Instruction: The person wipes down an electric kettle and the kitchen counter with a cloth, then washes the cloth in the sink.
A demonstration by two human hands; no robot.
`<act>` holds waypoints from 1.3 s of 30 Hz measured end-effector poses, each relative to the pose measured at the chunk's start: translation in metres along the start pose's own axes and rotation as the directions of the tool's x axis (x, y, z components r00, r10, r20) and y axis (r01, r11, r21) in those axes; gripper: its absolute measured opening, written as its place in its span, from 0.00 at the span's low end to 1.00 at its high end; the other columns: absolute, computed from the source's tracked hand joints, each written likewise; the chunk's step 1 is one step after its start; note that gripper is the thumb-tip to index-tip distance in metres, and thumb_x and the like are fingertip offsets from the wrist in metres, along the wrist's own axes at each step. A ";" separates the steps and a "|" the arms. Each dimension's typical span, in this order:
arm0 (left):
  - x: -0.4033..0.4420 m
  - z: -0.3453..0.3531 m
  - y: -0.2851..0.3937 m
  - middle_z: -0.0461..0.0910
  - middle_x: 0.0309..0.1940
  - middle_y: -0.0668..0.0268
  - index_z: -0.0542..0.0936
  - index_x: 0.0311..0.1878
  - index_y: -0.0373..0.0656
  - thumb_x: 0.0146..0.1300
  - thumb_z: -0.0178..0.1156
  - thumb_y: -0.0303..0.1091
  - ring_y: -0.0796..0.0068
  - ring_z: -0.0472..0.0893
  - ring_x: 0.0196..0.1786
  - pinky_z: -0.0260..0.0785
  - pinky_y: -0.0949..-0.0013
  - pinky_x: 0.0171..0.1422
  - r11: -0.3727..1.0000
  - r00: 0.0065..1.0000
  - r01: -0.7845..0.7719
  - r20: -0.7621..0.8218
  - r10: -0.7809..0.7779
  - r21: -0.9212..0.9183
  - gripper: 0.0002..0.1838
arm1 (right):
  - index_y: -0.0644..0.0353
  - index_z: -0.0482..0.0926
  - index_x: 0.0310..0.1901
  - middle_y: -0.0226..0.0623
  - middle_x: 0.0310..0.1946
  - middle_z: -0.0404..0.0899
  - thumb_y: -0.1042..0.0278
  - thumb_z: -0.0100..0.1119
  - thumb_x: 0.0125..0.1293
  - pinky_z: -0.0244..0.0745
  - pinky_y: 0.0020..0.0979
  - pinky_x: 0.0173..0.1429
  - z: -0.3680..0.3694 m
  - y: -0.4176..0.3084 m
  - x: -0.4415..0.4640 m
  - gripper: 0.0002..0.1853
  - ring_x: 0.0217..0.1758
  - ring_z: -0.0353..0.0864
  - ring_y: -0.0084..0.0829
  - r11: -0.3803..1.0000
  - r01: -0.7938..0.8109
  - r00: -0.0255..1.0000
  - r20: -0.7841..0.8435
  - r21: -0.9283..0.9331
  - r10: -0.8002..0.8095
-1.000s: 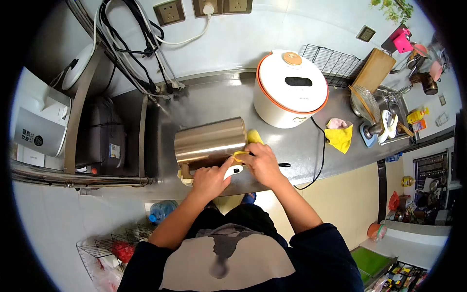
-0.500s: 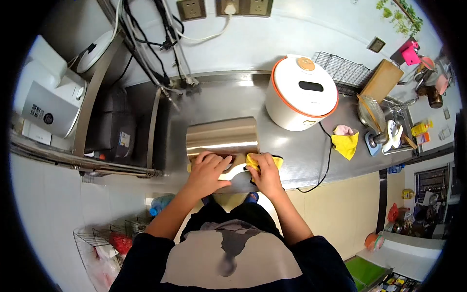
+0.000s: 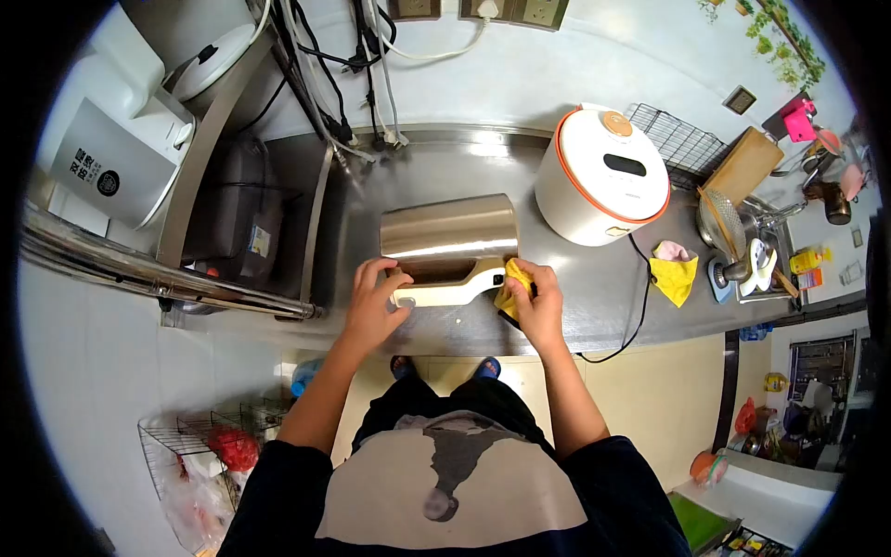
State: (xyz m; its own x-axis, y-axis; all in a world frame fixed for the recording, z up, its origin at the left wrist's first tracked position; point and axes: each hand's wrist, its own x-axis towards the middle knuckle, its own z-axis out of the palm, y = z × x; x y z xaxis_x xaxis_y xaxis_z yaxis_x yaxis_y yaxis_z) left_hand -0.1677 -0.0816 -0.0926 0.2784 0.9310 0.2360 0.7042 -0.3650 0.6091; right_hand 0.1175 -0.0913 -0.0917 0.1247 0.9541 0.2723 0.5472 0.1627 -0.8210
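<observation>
A shiny stainless steel jug (image 3: 450, 227) with a cream handle lies on its side on the metal counter, the handle towards me. My left hand (image 3: 373, 304) is closed at the handle's left end, thumb below and fingers over the top. In my right hand (image 3: 540, 304) a bunched yellow cloth (image 3: 509, 299) is pinched, pressed against the handle's right end by a small black part. The cloth's lower edge is dark. My fingers partly hide the cloth and the jug's lower left side.
Right of the jug stands a white rice cooker (image 3: 603, 176) with an orange rim, its black cord (image 3: 640, 316) hanging over the counter's front edge. Beyond lie another yellow cloth (image 3: 674, 278) and a sink with utensils. On the left are a metal shelf (image 3: 306, 232) and hanging cables (image 3: 371, 84).
The view has shifted, so the counter sits further right. My left hand has slid to the handle's left end, uncovering more of it. My right hand stays with the cloth at the right end.
</observation>
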 end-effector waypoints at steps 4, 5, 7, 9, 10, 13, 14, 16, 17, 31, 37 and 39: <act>0.011 -0.002 0.009 0.71 0.57 0.62 0.81 0.45 0.46 0.43 0.68 0.29 0.53 0.66 0.64 0.56 0.53 0.69 0.998 0.999 -0.044 -0.028 0.045 0.052 0.20 | 0.62 0.80 0.52 0.45 0.44 0.79 0.69 0.64 0.64 0.74 0.33 0.54 -0.008 0.025 -0.012 0.15 0.47 0.80 0.38 0.981 -0.131 0.987 -0.077 0.146 0.144; 0.013 -0.002 0.010 0.71 0.56 0.63 0.81 0.45 0.45 0.43 0.68 0.30 0.55 0.66 0.64 0.53 0.53 0.69 0.995 0.999 -0.039 -0.022 0.041 0.096 0.21 | 0.63 0.79 0.52 0.44 0.46 0.79 0.69 0.64 0.65 0.74 0.32 0.55 -0.011 0.029 -0.016 0.15 0.48 0.80 0.36 0.955 -0.203 0.969 -0.094 0.218 0.228; 0.015 0.006 0.006 0.73 0.54 0.63 0.80 0.45 0.44 0.43 0.68 0.30 0.57 0.68 0.63 0.52 0.54 0.70 0.995 0.996 -0.073 -0.036 0.076 0.075 0.21 | 0.63 0.79 0.52 0.43 0.48 0.80 0.69 0.64 0.65 0.73 0.31 0.58 -0.021 0.038 -0.028 0.16 0.50 0.79 0.34 0.934 -0.239 0.955 -0.108 0.264 0.275; 0.024 0.009 0.005 0.75 0.51 0.63 0.80 0.45 0.43 0.43 0.68 0.31 0.59 0.70 0.61 0.50 0.54 0.70 0.991 0.992 -0.117 -0.049 0.120 0.057 0.21 | 0.63 0.79 0.52 0.42 0.47 0.81 0.70 0.63 0.65 0.73 0.30 0.58 -0.033 0.037 -0.038 0.15 0.50 0.79 0.33 0.912 -0.279 0.932 -0.145 0.300 0.333; 0.029 0.009 0.004 0.77 0.49 0.63 0.79 0.45 0.42 0.42 0.68 0.31 0.60 0.72 0.59 0.51 0.54 0.70 0.997 0.996 -0.074 -0.049 0.076 0.030 0.22 | 0.63 0.79 0.52 0.41 0.46 0.81 0.70 0.63 0.65 0.73 0.30 0.57 -0.038 0.040 -0.045 0.15 0.50 0.79 0.31 0.907 -0.299 0.920 -0.164 0.296 0.357; 0.056 0.002 0.010 0.78 0.41 0.60 0.78 0.45 0.42 0.43 0.68 0.32 0.59 0.76 0.48 0.54 0.56 0.64 0.996 0.995 -0.065 -0.071 0.069 0.065 0.22 | 0.64 0.79 0.52 0.40 0.47 0.81 0.69 0.63 0.65 0.73 0.29 0.57 -0.060 0.044 -0.063 0.15 0.50 0.79 0.30 0.925 -0.309 0.904 -0.236 0.219 0.358; 0.068 -0.004 0.017 0.77 0.41 0.61 0.78 0.45 0.42 0.44 0.68 0.32 0.59 0.76 0.47 0.54 0.56 0.63 0.991 0.992 -0.102 -0.069 0.108 0.085 0.22 | 0.64 0.79 0.52 0.40 0.46 0.81 0.69 0.63 0.65 0.73 0.29 0.56 -0.066 0.047 -0.069 0.15 0.50 0.79 0.29 0.915 -0.320 0.890 -0.253 0.246 0.379; 0.092 -0.014 0.035 0.77 0.41 0.61 0.77 0.44 0.42 0.45 0.68 0.32 0.59 0.75 0.46 0.55 0.58 0.61 0.982 0.984 -0.163 -0.058 0.169 0.093 0.20 | 0.64 0.79 0.52 0.39 0.47 0.81 0.70 0.63 0.65 0.73 0.28 0.57 -0.081 0.044 -0.079 0.15 0.50 0.78 0.29 0.903 -0.337 0.871 -0.274 0.268 0.407; 0.103 -0.020 0.044 0.77 0.42 0.62 0.77 0.44 0.42 0.46 0.68 0.31 0.59 0.75 0.46 0.56 0.58 0.60 0.968 0.976 -0.214 -0.018 0.218 0.131 0.20 | 0.64 0.79 0.52 0.39 0.47 0.81 0.70 0.63 0.65 0.72 0.28 0.57 -0.088 0.039 -0.083 0.15 0.50 0.78 0.28 0.898 -0.341 0.862 -0.289 0.278 0.416; 0.181 0.014 0.098 0.74 0.29 0.72 0.77 0.29 0.52 0.53 0.56 0.31 0.71 0.77 0.38 0.59 0.66 0.50 0.456 0.590 -0.807 0.505 0.630 0.374 0.03 | 0.65 0.79 0.53 0.35 0.45 0.81 0.68 0.63 0.67 0.73 0.25 0.54 -0.101 0.033 -0.080 0.16 0.47 0.77 0.23 0.763 -0.282 0.809 -0.283 0.582 0.515; 0.186 0.030 0.091 0.78 0.31 0.76 0.81 0.32 0.56 0.54 0.59 0.32 0.76 0.78 0.41 0.58 0.69 0.57 0.279 0.503 -0.861 0.627 0.595 0.425 0.05 | 0.64 0.79 0.52 0.34 0.44 0.81 0.70 0.62 0.67 0.73 0.24 0.53 -0.094 0.027 -0.069 0.14 0.47 0.77 0.22 0.799 -0.254 0.852 -0.264 0.545 0.452; 0.185 0.032 0.089 0.78 0.31 0.76 0.81 0.32 0.56 0.54 0.59 0.32 0.76 0.77 0.42 0.59 0.69 0.57 0.269 0.503 -0.860 0.624 0.599 0.434 0.04 | 0.64 0.79 0.52 0.34 0.44 0.81 0.70 0.62 0.67 0.73 0.24 0.54 -0.093 0.024 -0.070 0.14 0.46 0.77 0.22 0.782 -0.290 0.844 -0.237 0.551 0.481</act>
State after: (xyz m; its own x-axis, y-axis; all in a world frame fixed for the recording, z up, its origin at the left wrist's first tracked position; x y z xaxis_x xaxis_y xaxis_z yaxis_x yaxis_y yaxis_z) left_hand -0.0329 0.0586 -0.0190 0.9688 0.2475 0.0109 0.2340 -0.9001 -0.3675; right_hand 0.1986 -0.1772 -0.0838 0.5647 0.8240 -0.0459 -0.0647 -0.0113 -0.9978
